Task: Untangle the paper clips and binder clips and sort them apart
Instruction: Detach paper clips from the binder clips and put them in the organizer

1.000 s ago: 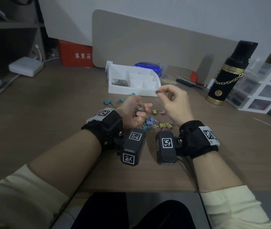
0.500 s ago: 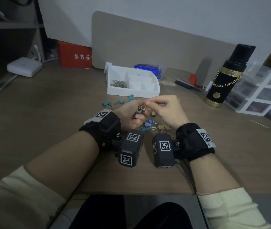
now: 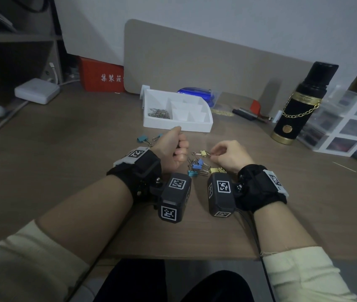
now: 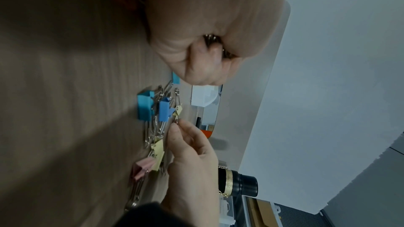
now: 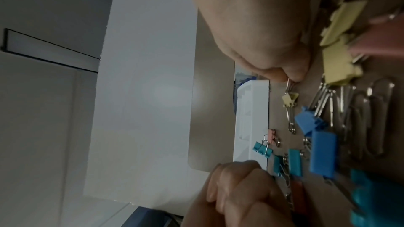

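hands (image 3: 203, 150) parted, right pinching yellow clip (image 3: 205, 153)

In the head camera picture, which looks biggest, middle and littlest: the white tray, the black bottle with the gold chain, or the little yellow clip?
1. White plastic tray and black bottle with gold chain: alike, unsure.
2. Small yellow binder clip, pinched by the right hand: smallest.
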The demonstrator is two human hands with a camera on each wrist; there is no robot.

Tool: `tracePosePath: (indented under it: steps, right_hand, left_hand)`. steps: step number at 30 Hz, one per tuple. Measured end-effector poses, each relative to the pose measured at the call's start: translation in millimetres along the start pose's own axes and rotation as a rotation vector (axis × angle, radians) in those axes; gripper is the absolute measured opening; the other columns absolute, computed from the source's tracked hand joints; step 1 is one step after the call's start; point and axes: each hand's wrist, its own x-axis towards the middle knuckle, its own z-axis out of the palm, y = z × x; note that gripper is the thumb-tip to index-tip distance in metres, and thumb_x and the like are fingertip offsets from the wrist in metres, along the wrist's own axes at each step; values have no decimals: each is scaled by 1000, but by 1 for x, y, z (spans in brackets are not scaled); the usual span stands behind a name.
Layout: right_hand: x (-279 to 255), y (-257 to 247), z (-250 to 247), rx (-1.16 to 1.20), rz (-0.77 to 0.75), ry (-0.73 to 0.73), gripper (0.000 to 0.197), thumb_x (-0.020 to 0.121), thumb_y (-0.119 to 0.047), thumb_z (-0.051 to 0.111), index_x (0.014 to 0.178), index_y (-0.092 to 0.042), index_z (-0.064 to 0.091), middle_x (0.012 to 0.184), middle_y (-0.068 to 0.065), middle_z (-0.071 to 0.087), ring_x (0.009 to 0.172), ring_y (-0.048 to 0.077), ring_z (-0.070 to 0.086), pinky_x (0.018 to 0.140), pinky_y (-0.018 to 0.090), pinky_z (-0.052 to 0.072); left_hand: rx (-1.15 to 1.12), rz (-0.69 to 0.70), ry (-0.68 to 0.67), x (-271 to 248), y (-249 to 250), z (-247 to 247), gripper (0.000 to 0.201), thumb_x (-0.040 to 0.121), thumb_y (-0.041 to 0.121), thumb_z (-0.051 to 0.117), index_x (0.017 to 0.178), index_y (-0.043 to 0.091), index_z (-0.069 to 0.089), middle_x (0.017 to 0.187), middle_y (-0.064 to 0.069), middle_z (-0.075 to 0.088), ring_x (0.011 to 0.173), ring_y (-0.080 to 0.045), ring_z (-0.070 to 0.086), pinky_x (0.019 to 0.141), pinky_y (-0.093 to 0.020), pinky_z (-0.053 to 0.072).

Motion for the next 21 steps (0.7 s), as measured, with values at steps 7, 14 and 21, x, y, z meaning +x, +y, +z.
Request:
tracePosePath:
  steps: [7, 14, 21]
  right_hand:
    - [0, -1, 1, 82, -33, 70, 19, 83, -29, 71, 98, -21, 61, 100, -1, 63, 95, 18, 61, 84, 35, 51]
    - [-21, -21, -3, 211, -292, -153, 20, 79, -27, 75, 95, -16, 68, 86, -6, 59, 71, 6, 53, 60, 17, 44]
    - [-26, -17, -1, 178, -269, -384, 13, 82, -10, 71, 89, -18, 65, 96, 4, 52, 67, 12, 52, 47, 21, 44]
  left_hand:
    - [-12, -17, -25, -1, 0, 0, 46, 101, 45, 29, 60, 22, 28, 41, 8, 28, 27, -4, 20, 24, -14, 12]
    - [-71, -49, -72, -3, 3, -1, 52, 94, 56, 30, 55, 21, 31, 42, 7, 29, 27, -6, 21, 28, -14, 10]
    - [-85, -61, -75, -4, 3, -2, 51, 95, 55, 28, 58, 20, 32, 41, 6, 31, 27, -6, 23, 27, -14, 11]
